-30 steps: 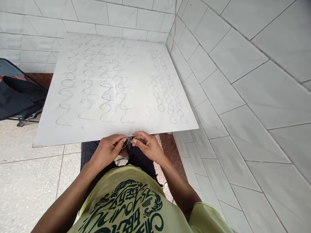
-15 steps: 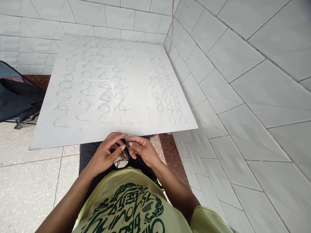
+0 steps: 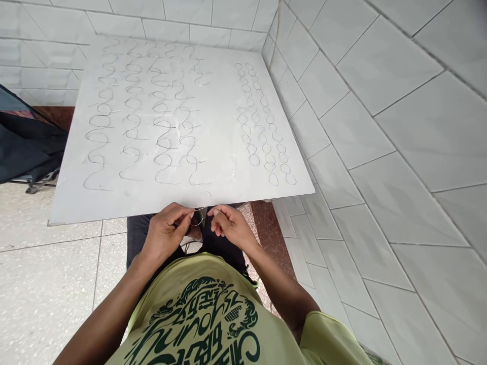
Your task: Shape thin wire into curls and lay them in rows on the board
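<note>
At the near edge of the white board [image 3: 224, 190], my left hand [image 3: 169, 228] pinches a thin bent wire [image 3: 200, 219]. The wire curves in a loop out to the right of the fingertips, with one end reaching up over the board's edge. Just right of that loop is my right hand [image 3: 230, 225], its fingers curled and the index finger near the wire; whether it touches the wire or grips anything is unclear. Rows of wavy wire pieces [image 3: 165, 137] lie on the board's left and middle. Wires shaped into figure-eight loops [image 3: 270, 165] lie on its right side.
White tiled walls [image 3: 380, 152] rise close on the right and behind the board. A dark folded chair or bag [image 3: 30, 147] stands at the left. Below is a speckled tile floor [image 3: 49, 274], with a reddish-brown strip [image 3: 272, 238] along the right wall.
My right hand has drawn slightly right, away from my left hand. The wire loop now shows openly between them, held at the left fingertips. The view has shifted a little.
</note>
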`<state>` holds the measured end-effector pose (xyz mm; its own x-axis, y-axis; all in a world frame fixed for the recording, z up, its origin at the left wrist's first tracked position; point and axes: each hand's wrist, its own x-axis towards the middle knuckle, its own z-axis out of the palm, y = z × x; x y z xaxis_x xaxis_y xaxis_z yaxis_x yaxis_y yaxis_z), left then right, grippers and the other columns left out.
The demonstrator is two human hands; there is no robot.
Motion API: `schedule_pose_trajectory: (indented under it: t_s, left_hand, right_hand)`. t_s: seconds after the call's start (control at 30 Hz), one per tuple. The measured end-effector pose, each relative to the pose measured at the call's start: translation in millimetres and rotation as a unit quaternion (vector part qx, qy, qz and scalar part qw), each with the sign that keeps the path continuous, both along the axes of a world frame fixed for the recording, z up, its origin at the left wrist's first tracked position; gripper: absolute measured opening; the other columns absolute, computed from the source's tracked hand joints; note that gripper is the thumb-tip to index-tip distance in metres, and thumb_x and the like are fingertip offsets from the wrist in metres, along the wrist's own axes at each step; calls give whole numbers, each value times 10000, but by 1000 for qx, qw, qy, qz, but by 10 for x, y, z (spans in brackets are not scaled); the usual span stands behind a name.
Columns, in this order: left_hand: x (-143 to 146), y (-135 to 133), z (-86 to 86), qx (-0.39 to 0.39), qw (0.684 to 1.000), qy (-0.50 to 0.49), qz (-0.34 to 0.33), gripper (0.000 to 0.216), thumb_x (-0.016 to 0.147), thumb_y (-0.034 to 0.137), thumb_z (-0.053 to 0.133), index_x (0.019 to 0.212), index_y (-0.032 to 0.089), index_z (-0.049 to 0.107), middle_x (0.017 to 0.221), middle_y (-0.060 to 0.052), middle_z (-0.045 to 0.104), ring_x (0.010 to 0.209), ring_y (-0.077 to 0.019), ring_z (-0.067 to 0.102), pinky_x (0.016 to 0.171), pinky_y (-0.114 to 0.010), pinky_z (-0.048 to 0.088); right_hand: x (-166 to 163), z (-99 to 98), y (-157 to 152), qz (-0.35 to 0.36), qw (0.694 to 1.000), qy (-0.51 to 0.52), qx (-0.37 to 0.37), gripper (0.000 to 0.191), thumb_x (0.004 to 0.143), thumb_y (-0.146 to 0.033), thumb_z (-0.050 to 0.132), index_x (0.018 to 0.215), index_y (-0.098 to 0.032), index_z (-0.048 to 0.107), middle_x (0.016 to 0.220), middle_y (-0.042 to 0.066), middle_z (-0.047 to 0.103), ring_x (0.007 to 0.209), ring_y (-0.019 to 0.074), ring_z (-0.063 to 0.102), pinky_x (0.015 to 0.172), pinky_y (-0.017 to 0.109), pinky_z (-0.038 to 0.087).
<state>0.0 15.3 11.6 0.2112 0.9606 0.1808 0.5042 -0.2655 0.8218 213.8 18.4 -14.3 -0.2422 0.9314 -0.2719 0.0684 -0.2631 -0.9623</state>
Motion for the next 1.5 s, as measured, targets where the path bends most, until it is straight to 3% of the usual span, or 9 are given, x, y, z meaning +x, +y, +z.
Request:
schedule_pose_trajectory:
  t_s: [0.13, 0.27, 0.33, 0.43, 0.7, 1.0, 1.27, 1.37, 1.5]
  left_hand:
    - [79, -50, -56, 91, 990, 100, 36, 229, 1022, 262, 530, 1121, 202, 728, 957, -58, 710, 857, -177, 674, 776, -294, 535]
    - [155, -96, -132, 130, 977, 164, 37, 257, 1031, 249, 510, 1188, 186, 703, 960, -73, 703, 852, -190, 672, 778, -301, 537]
    - [184, -120, -173, 137, 974, 178, 35, 264, 1033, 247, 505, 1199, 176, 697, 949, -78, 694, 837, -193, 663, 766, -304, 537]
    - [203, -149, -227, 139, 972, 185, 26, 264, 1035, 238, 493, 1190, 164, 694, 947, -86, 689, 833, -197, 656, 763, -311, 540]
    - [211, -154, -238, 136, 975, 165, 54, 260, 1037, 262, 489, 1154, 183, 707, 949, -84, 701, 866, -202, 671, 777, -312, 558]
    - [228, -168, -214, 117, 985, 112, 66, 234, 1016, 247, 530, 1112, 188, 735, 914, -66, 704, 836, -195, 668, 785, -313, 549]
    - [228, -175, -222, 118, 986, 73, 88, 228, 1001, 233, 559, 1124, 199, 748, 943, -59, 733, 876, -191, 693, 834, -317, 559]
    - [197, -167, -184, 98, 990, 31, 99, 211, 985, 226, 595, 1119, 203, 757, 903, -34, 727, 811, -168, 694, 801, -298, 563]
    - [167, -152, -175, 97, 990, 10, 101, 185, 969, 215, 629, 1096, 214, 765, 875, -11, 720, 752, -147, 697, 752, -282, 564]
  right_hand:
    - [-52, 148, -101, 1, 970, -199, 140, 336, 1034, -497, 513, 974, -210, 676, 760, 20, 726, 605, 141, 631, 587, 253, 421]
    - [-207, 173, -123, 4, 877, -415, 244, 400, 1060, -459, 489, 855, -179, 689, 725, 80, 733, 635, 190, 656, 597, 291, 361]
    - [-269, 129, -97, 4, 836, -481, 265, 463, 1092, -396, 407, 792, -166, 674, 692, 102, 718, 594, 188, 634, 574, 306, 316]
    - [-311, 71, -60, 7, 808, -510, 293, 489, 1107, -364, 357, 781, -160, 659, 688, 114, 713, 578, 184, 621, 561, 317, 281]
    - [-326, 77, -71, 30, 809, -497, 311, 392, 1083, -387, 419, 876, -154, 658, 754, 118, 726, 648, 209, 653, 599, 312, 350]
    - [-357, -29, 17, 23, 808, -496, 317, 396, 1100, -330, 378, 836, -172, 627, 751, 102, 717, 639, 190, 631, 593, 300, 318]
    - [-405, -8, 85, -8, 831, -490, 263, 333, 1054, -347, 483, 809, -185, 640, 709, 60, 726, 619, 171, 635, 594, 288, 292]
    - [-353, -2, 77, -24, 828, -484, 281, 397, 1076, -445, 451, 856, -178, 646, 724, 68, 728, 642, 170, 644, 610, 281, 317]
    - [-301, -37, 66, 4, 811, -473, 345, 428, 1103, -365, 387, 821, -168, 641, 731, 79, 723, 649, 162, 643, 613, 279, 335]
